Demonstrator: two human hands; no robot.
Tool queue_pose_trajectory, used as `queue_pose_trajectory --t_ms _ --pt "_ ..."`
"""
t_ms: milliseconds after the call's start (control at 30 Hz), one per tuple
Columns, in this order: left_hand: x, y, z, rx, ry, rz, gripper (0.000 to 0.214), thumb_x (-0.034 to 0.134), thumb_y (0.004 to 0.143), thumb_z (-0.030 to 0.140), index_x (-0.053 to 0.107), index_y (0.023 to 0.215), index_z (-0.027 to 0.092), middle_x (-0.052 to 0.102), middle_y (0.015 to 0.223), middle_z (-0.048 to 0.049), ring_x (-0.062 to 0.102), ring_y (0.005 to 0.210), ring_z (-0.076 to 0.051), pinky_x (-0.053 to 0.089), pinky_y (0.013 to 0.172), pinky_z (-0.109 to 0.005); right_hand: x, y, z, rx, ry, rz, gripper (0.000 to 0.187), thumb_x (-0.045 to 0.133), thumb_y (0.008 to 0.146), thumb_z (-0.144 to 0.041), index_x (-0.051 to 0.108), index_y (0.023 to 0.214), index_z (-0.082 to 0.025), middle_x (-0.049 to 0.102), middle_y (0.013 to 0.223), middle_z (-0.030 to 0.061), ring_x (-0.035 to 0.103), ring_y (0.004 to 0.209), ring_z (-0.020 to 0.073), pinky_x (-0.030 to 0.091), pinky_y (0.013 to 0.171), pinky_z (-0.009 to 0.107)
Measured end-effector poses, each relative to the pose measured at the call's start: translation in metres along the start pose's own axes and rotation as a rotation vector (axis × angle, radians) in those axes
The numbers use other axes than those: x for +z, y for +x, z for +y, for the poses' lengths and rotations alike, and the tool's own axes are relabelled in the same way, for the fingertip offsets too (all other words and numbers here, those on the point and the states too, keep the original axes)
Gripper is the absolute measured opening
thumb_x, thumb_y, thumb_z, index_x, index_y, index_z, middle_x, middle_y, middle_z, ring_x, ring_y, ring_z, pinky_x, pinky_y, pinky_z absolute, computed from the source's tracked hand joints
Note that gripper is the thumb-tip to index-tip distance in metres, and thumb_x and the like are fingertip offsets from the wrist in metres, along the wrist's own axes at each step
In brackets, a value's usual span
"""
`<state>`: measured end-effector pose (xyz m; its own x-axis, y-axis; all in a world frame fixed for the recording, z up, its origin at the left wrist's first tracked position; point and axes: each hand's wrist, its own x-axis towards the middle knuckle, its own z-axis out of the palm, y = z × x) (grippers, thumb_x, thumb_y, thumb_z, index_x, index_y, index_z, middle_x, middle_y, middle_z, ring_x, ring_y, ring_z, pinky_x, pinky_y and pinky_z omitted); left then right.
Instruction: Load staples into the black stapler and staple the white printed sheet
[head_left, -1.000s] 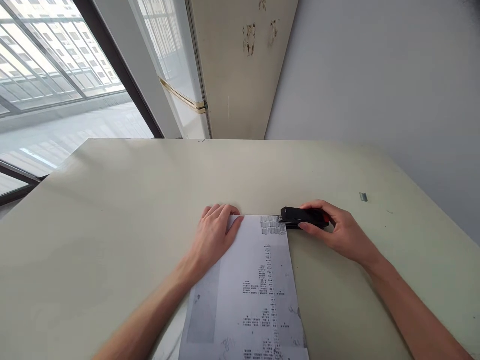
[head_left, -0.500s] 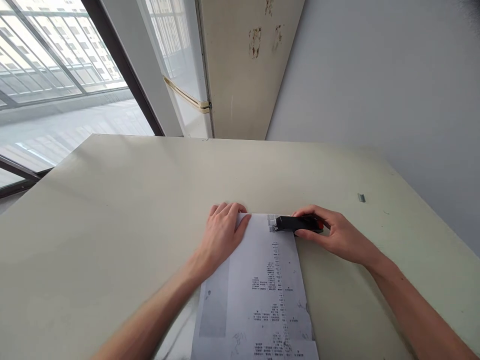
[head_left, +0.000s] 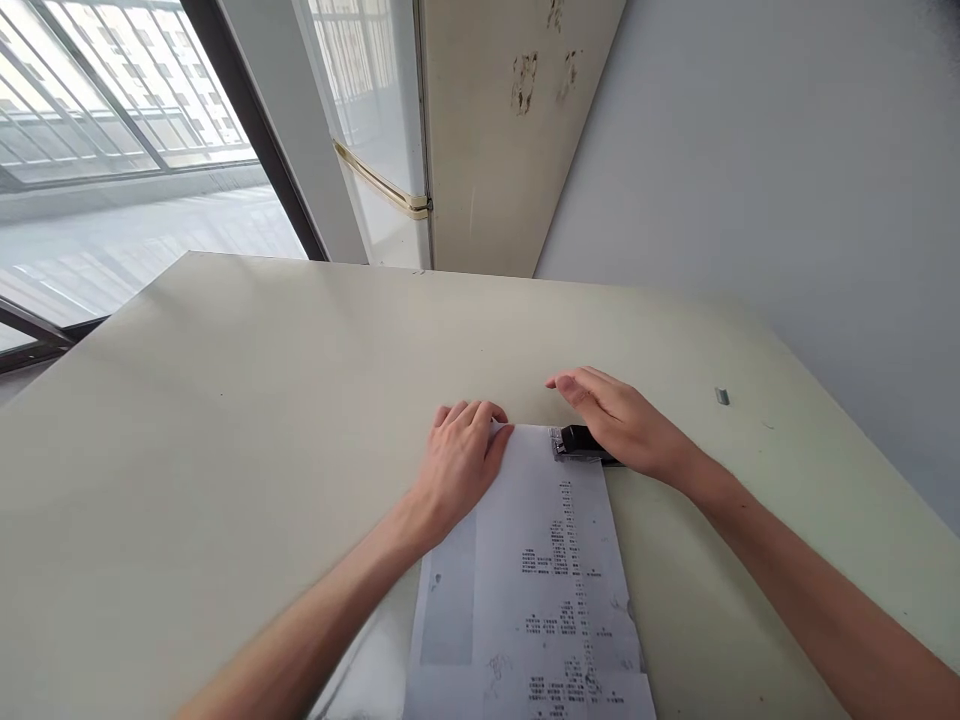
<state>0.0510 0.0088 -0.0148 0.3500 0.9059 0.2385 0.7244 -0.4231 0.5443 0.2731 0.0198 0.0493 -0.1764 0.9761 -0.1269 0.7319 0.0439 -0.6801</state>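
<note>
Printed paper sheets (head_left: 499, 540) lie on the table, running out of the bottom of the view. At their far left corner my left hand (head_left: 466, 465) is closed on the paper, thumb on top and fingers curled over the far edge. A black stapler (head_left: 578, 440) sits across the far right corner of the sheets, its front end over the paper. My right hand (head_left: 619, 420) is over the stapler's back part, palm down, fingers stretched out beyond it and not wrapped round it. The hand hides much of the stapler's rear.
A small grey strip of staples (head_left: 722, 396) lies on the right of the pale table (head_left: 262, 430). Behind the table stand a fridge (head_left: 487, 160) with a gold handle and a grey wall (head_left: 750, 150). A window with railings (head_left: 127, 120) is at the far left.
My right hand has let go of its side grip on the stapler and moved over its top, fingers now straightened. The left hand keeps its hold; the whole view has shifted slightly.
</note>
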Motion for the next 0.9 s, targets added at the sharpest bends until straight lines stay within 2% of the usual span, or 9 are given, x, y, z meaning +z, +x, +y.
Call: queue_pose_trajectory --t_ms 200,300,433,667,900 --pt "-0.001 -0.001 0.0 -0.011 0.007 -0.003 0.01 0.051 0.107 0.029 0.057 0.101 0.023 0.075 0.101 0.0002 0.065 0.092 -0.02 0.042 0.091 -0.041 0.011 0.0 -0.002 0.002 -0.075 -0.035 0.058 0.022 0.107 -0.066 0.066 0.103 -0.029 0.07 0.128 0.0047 0.062 0.123 0.0267 0.05 0.102 0.042" --pt "-0.002 -0.001 0.0 -0.01 0.013 -0.005 0.01 0.051 0.107 0.028 0.057 0.101 0.023 0.075 0.1 0.0001 0.065 0.091 -0.02 0.042 0.091 -0.041 0.013 -0.001 -0.002 0.012 -0.118 -0.033 0.058 0.021 0.108 -0.064 0.066 0.101 -0.029 0.07 0.131 0.0042 0.062 0.126 0.0268 0.052 0.102 0.041" --pt "-0.002 -0.001 0.001 -0.011 0.017 -0.001 0.011 0.05 0.107 0.029 0.057 0.101 0.023 0.075 0.101 0.0 0.065 0.092 -0.02 0.042 0.091 -0.04 0.014 -0.002 -0.006 0.044 -0.136 -0.042 0.059 0.019 0.108 -0.064 0.068 0.109 -0.031 0.068 0.14 0.0012 0.06 0.133 0.0269 0.05 0.108 0.043" --pt "-0.002 -0.001 0.002 -0.023 0.006 0.002 0.011 0.049 0.107 0.027 0.056 0.099 0.024 0.075 0.101 0.0008 0.064 0.09 -0.02 0.041 0.088 -0.04 0.015 -0.004 -0.012 0.127 -0.154 -0.097 0.062 0.022 0.107 -0.065 0.062 0.142 -0.033 0.049 0.164 -0.0034 0.036 0.157 0.0267 0.034 0.126 0.049" --pt "-0.001 -0.001 0.003 -0.042 0.002 -0.001 0.012 0.048 0.107 0.026 0.056 0.099 0.024 0.075 0.101 0.0006 0.064 0.09 -0.02 0.041 0.088 -0.04 0.015 -0.006 -0.014 0.143 -0.166 -0.126 0.066 0.019 0.107 -0.066 0.058 0.148 -0.032 0.042 0.167 -0.0058 0.034 0.158 0.0246 0.03 0.129 0.047"
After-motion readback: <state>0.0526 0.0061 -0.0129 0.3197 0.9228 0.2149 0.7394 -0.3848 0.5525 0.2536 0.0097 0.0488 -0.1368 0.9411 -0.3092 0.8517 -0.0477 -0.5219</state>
